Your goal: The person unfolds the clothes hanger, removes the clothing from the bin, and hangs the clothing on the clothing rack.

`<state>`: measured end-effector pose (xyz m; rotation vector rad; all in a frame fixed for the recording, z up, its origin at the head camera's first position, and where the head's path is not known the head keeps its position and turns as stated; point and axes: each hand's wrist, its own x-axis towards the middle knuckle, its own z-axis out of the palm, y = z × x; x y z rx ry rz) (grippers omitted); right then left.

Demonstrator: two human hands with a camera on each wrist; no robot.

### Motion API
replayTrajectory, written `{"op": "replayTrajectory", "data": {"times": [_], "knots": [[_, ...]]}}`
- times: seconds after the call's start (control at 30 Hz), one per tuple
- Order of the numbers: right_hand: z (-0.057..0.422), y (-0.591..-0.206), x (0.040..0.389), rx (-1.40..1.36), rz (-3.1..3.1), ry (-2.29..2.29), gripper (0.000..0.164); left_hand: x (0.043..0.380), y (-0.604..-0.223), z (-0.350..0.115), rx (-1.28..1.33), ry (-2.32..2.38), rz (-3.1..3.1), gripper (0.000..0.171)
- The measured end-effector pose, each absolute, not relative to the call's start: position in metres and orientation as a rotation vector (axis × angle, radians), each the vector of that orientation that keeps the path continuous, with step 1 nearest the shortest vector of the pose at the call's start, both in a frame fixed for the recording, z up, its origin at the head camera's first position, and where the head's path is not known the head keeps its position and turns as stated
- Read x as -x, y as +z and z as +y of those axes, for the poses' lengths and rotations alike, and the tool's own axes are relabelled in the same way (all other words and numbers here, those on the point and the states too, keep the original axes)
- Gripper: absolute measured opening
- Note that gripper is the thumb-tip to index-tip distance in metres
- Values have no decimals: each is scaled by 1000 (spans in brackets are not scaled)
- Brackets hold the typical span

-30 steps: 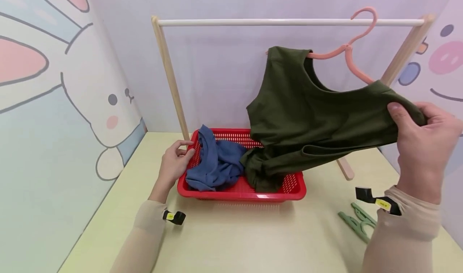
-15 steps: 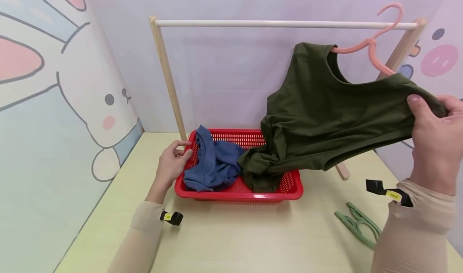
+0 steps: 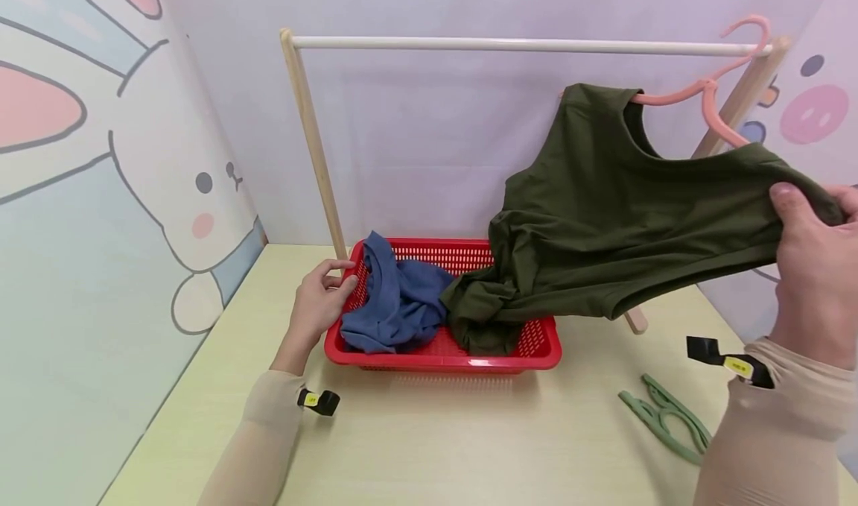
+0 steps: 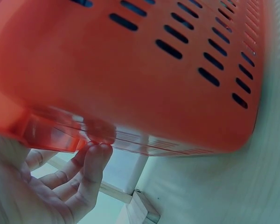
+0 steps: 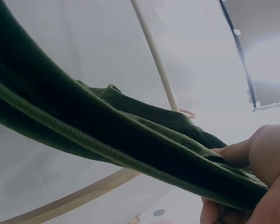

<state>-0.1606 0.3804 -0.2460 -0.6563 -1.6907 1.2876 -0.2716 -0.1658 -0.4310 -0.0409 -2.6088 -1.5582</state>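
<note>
R hand (image 3: 819, 267) pinches a dk green top (image 3: 663, 215) at its side edge, thumb on one face & fingers on the other, w/ just cloth btwn. The top is held up in the air, pulled out to the R, & its low end lies bunched in the R part of the red basket (image 3: 436, 363). A pink hanger (image 3: 710, 87) is at the neck: the shoulder far from the hand sits over one arm, & the other arm dips down by the near shoulder; can't tell where its tip is. Its hook is up nr the R end of the white bar (image 3: 503, 44); can't tell if they touch. L hand (image 3: 318, 301) holds the basket's L rim, fingers bent; in the L wrist view, fingertips touch the red side under the rim. A blue cloth (image 3: 402, 308) lies crumpled in the L part of the basket, just beside the green bunch. The basket sits on a pale yellow table (image 3: 469, 446), in front of the bar. A green folded thing (image 3: 646, 414) lies on the table nr the R sleeve (image 3: 771, 446). The walls have a big bunny (image 3: 167, 193) on the L & a pig face (image 3: 831, 66) on the R.
</note>
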Motion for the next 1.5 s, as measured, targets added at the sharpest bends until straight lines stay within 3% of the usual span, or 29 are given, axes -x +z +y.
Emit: {"op": "replayTrajectory", "data": {"times": [0.37, 0.87, 1.13, 1.5], "knots": [[385, -250, 159, 628, -1604, 1472, 13, 271, -432, -168, 32, -1572, -2603, 42], [386, -251, 154, 705, -1745, 1386, 15, 272, -434, -169, 44, -1561, -2596, 42], [379, -249, 145, 784, -1872, 1204, 45, 273, -433, -169, 38, -1551, -2592, 41], [358, -223, 132, 662, -1922, 946, 51, 275, -433, -167, 33, -1568, -2600, 42]]}}
